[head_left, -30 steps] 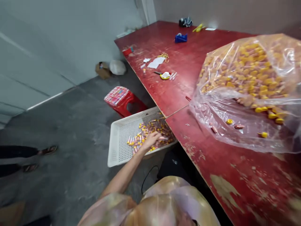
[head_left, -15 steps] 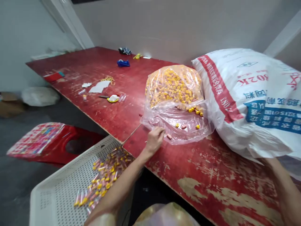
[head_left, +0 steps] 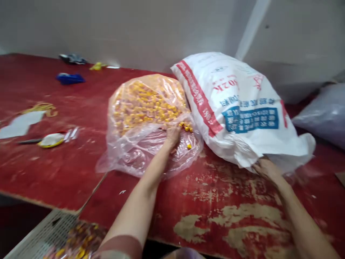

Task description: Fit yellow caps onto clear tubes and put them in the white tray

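Observation:
My left hand [head_left: 173,136] reaches into the mouth of a clear plastic bag [head_left: 129,151] full of small yellow-and-pink pieces [head_left: 148,104]. Its fingertips are beside a few loose yellow pieces [head_left: 185,126]; blur and the bag's film hide whether they hold any. A single yellow piece [head_left: 189,146] lies on the film near the wrist. My right hand [head_left: 265,167] is at the lower opening of a big white woven sack [head_left: 242,144] with red and blue print. Its fingers are partly tucked under the sack's edge, so their grip is hidden.
The worn red table [head_left: 194,201] carries a blue tape dispenser [head_left: 70,78], white paper [head_left: 23,124], scissors [head_left: 51,140] and clear tubes [head_left: 71,134] on the left. Below its front edge sits a perforated white crate [head_left: 40,230] with capped tubes. Another plastic bag [head_left: 323,115] stands far right.
The view has swung right. My left hand has moved from the bag's front edge deeper toward the yellow pieces. My right hand, hidden by the sack before, now shows at its opening.

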{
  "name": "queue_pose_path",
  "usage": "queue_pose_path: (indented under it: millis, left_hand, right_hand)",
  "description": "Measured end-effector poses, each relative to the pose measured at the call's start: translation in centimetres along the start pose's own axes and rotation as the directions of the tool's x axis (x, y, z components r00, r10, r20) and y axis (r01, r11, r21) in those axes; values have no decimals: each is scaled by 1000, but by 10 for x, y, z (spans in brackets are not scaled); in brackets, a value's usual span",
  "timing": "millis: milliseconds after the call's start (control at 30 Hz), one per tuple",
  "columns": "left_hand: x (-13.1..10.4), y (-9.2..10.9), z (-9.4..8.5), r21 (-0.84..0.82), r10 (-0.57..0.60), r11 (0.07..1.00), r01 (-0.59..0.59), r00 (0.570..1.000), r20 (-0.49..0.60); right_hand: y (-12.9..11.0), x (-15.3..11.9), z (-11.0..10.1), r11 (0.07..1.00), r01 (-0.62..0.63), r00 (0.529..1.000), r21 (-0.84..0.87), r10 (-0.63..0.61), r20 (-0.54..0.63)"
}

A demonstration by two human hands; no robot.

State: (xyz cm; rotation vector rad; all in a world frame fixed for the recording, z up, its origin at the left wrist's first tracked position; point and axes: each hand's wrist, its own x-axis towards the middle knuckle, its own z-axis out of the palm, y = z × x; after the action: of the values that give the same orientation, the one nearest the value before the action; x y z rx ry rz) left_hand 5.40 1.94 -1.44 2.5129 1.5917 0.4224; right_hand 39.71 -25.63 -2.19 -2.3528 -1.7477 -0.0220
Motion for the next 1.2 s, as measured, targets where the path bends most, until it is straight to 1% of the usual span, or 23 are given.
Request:
queue_pose_path:
  millis: [67,100,133,167,200,233,267,300,333,367,433,533,600,633,700,833,900,933,1000,1033,1067,1133,1200]
  left_hand:
    - [-10,-3,1,-38,-24,999,22,998,-54]
    - [-20,-3,2,-110,-47,993,35,993,-107]
    - [-32,-3,2,-227,-82,973,44,984,-160]
    - [-48,0,2,-387,-131,921,48,973,-190]
    - [-67,4,0,-568,-183,821,52,967,-176]
    - [-88,10,-2,-734,-216,676,65,970,-113]
    - [-110,18,-5,-855,-214,511,95,977,-20]
    - [-132,28,-9,-925,-180,353,139,981,79]
    - [-152,38,-13,-956,-124,226,188,979,163]
    - [-171,48,-16,-963,-62,136,234,972,227]
    - [-202,64,-22,-949,37,35,314,948,315]
    - [-232,72,-23,-912,85,-69,404,913,398]
    - [-245,70,-22,-895,69,-125,427,904,422]
    - [-250,69,-21,-890,59,-146,432,902,428]
    - [-257,68,-20,-880,55,-178,440,898,437]
    - [-265,69,-22,-861,94,-215,460,888,450]
    - [-267,70,-23,-851,119,-208,483,876,468]
    - [-268,69,-23,-845,135,-197,497,868,478]
    - [-269,68,-21,-836,175,-179,519,853,492]
    - [-270,67,-20,-832,192,-179,525,848,494]
    - [-270,65,-18,-829,204,-184,528,845,494]
    - [-271,62,-14,-819,232,-188,542,835,499]
    - [-271,56,-11,-804,283,-148,576,803,524]
  right_hand:
    - [-2,-20,2,995,-87,993,40,90,-77]
    - [-7,-33,1,985,-128,981,115,143,-128]
    - [-14,-46,0,960,-160,966,232,200,-162]
    - [-24,-59,-1,909,-175,953,378,253,-168]
    - [-36,-72,-2,833,-177,947,524,290,-140]
    - [-49,-83,-4,746,-167,949,645,298,-99]
    - [-63,-92,-6,674,-147,961,724,271,-56]
    - [-77,-99,-8,633,-122,977,764,214,-22]
    - [-90,-104,-10,617,-95,988,781,152,1]
    - [-103,-107,-11,607,-74,995,791,97,18]
    - [-127,-110,-12,551,-52,999,833,35,39]
    - [-158,-109,-8,323,-58,997,945,58,42]
    - [-175,-111,-3,194,-36,992,980,123,13]
    - [-183,-112,0,160,-23,988,987,153,-1]
    - [-197,-116,5,143,-14,988,990,157,-9]
    - [-212,-125,8,163,-49,998,985,50,41]
    - [-213,-129,6,206,-115,993,972,-9,119]
    - [-212,-131,5,234,-176,979,956,-59,194]
    - [-212,-137,4,279,-297,923,913,-162,350]
    - [-212,-140,6,287,-333,899,898,-189,394]
    - [-213,-143,8,287,-341,897,895,-186,401]
    - [-216,-148,14,297,-297,929,907,-130,347]
    - [-218,-152,19,332,-237,953,913,-103,285]
